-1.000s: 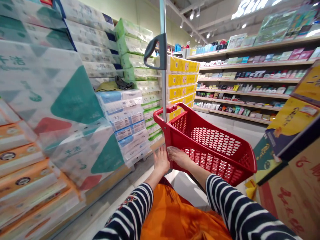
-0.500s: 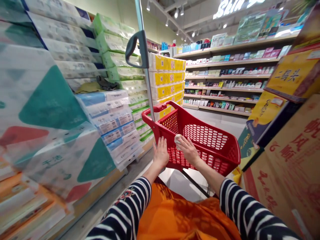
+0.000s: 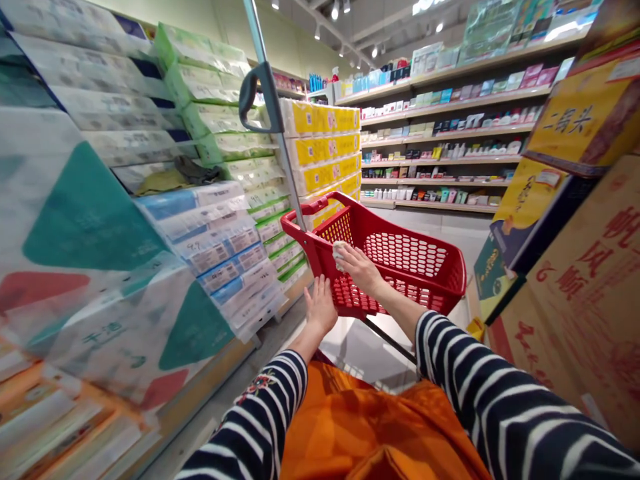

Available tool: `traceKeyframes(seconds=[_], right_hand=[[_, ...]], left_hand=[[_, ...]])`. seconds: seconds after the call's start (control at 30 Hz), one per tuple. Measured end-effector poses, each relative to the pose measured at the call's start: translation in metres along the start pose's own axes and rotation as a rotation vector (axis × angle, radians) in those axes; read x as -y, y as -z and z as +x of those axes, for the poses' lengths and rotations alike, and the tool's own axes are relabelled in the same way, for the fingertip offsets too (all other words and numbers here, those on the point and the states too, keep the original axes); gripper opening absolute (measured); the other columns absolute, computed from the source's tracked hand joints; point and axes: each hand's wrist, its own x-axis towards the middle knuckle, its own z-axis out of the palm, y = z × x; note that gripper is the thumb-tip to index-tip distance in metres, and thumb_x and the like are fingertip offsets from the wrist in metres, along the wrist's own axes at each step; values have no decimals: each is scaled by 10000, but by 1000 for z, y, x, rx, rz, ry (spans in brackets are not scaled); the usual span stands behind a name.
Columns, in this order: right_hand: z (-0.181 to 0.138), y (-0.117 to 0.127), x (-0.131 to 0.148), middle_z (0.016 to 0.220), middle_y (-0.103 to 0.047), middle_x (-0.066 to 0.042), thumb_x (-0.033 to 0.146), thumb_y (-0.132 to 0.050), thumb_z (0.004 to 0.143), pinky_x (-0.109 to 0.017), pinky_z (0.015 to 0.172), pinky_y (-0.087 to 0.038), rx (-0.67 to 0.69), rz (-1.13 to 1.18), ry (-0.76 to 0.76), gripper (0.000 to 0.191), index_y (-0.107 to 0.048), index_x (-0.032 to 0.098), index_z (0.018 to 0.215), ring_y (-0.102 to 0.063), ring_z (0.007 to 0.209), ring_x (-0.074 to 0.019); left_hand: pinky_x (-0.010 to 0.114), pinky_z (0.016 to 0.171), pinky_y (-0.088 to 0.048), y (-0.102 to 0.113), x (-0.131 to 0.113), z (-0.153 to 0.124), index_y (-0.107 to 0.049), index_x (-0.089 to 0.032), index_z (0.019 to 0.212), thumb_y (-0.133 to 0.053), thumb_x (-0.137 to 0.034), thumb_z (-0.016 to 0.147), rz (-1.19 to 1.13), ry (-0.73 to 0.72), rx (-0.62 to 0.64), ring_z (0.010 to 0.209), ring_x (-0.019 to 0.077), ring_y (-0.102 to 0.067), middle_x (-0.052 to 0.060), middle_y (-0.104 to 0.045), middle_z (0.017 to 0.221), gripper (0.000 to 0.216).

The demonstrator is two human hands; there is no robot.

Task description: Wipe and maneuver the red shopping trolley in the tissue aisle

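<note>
A red plastic shopping basket (image 3: pixel 440 257) on a trolley stands in the aisle in front of me, with a grey pull handle (image 3: pixel 260 100) rising from its near left corner. My right hand (image 3: pixel 357 267) rests on the basket's near rim and presses a small white cloth or wipe (image 3: pixel 339 251) against it, fingers closed on it. Lower down, my left hand (image 3: pixel 320 308) lies flat against the basket's near wall with its fingers stretched out. Both sleeves are striped navy and white, and orange fabric covers my lap.
Stacked packs of tissue and toilet paper (image 3: pixel 200 220) line the left side. Yellow packs (image 3: pixel 325 143) stand behind the basket. Cardboard boxes and yellow cartons (image 3: pixel 575 220) crowd the right. Shelves of small products (image 3: pixel 450 133) run across the back, with grey floor (image 3: pixel 435 223) before them.
The view has shifted, so the basket now sits higher and further left. My right hand with the white cloth has climbed from the basket's lower wall up to its rim; my left hand stays on the wall.
</note>
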Motion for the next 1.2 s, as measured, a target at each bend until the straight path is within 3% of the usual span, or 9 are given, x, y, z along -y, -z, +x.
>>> traceKeyframes(seconds=[0.2, 0.27, 0.5, 0.7, 0.83, 0.93, 1.03, 1.13, 1.2], right_hand=[[-41, -35, 15, 1287, -541, -117, 124, -497, 852, -410, 999, -405, 328, -21, 26, 258, -645, 149, 1062, -435, 1246, -241], [-56, -40, 17, 1273, -554, -107, 146, -504, 856, -403, 990, -416, 373, -19, 67, 241, -654, 154, 1044, -454, 1229, -241], [-43, -8, -15, 1356, -478, -84, 97, -424, 878, -477, 1098, -237, 92, -78, 32, 373, -558, 181, 1216, -274, 1344, -234], [-76, -14, -24, 1274, -553, -107, 109, -428, 884, -473, 1060, -321, 155, -125, 86, 325, -605, 151, 1153, -399, 1272, -255], [-108, -21, -17, 1232, -581, -117, 113, -465, 866, -463, 1045, -354, 201, -99, 76, 301, -630, 150, 1115, -440, 1240, -248], [-120, -12, -12, 1250, -570, -110, 97, -456, 861, -467, 1033, -375, 209, -66, 63, 317, -623, 152, 1124, -420, 1257, -250], [-120, 6, -7, 1302, -529, -99, 83, -420, 868, -454, 1032, -387, 170, 26, 46, 348, -602, 166, 1153, -370, 1293, -237], [-117, 22, 1, 1328, -500, -103, 75, -374, 878, -394, 1027, -408, 84, 176, -7, 390, -557, 173, 1208, -363, 1298, -195], [-114, 29, 6, 1338, -482, -121, 101, -365, 893, -362, 1009, -429, 3, 257, -86, 395, -516, 171, 1251, -401, 1272, -178]], left_hand=[[535, 1112, -50, -12, -6, -2, -211, -92, 1422, -427, -148, 712, -6, -16, 22, 1399, 250, -90, 121, -142, 1518, 744], [539, 1111, -62, -19, -8, -4, -208, -82, 1421, -433, -153, 708, -14, -27, 34, 1398, 259, -88, 125, -139, 1518, 751], [547, 1109, -59, -27, -27, -5, -176, -88, 1427, -434, -153, 706, -54, -39, 30, 1400, 263, -61, 120, -112, 1524, 769], [552, 1110, -48, -17, -48, -7, -194, -73, 1423, -419, -149, 722, -76, -116, 53, 1401, 258, -60, 117, -113, 1523, 740], [551, 1109, -43, -23, -54, -10, -208, -86, 1422, -414, -157, 734, -83, -139, 59, 1403, 248, -57, 114, -115, 1522, 722], [545, 1112, -18, -30, -60, -10, -225, -92, 1417, -453, -143, 703, -136, -155, 63, 1402, 251, -60, 113, -117, 1522, 752], [507, 1128, -50, -30, -71, -2, -252, -103, 1410, -460, -100, 688, -362, -92, 26, 1396, 240, -114, 107, -163, 1515, 752], [387, 1091, -280, -23, -80, 13, -274, -163, 1405, -435, -57, 692, -868, 62, 62, 1320, 201, -332, 79, -327, 1465, 739], [330, 946, -450, -17, -82, 21, -263, -206, 1404, -436, -42, 683, -1271, 163, 161, 1141, 174, -533, 62, -491, 1350, 759]])
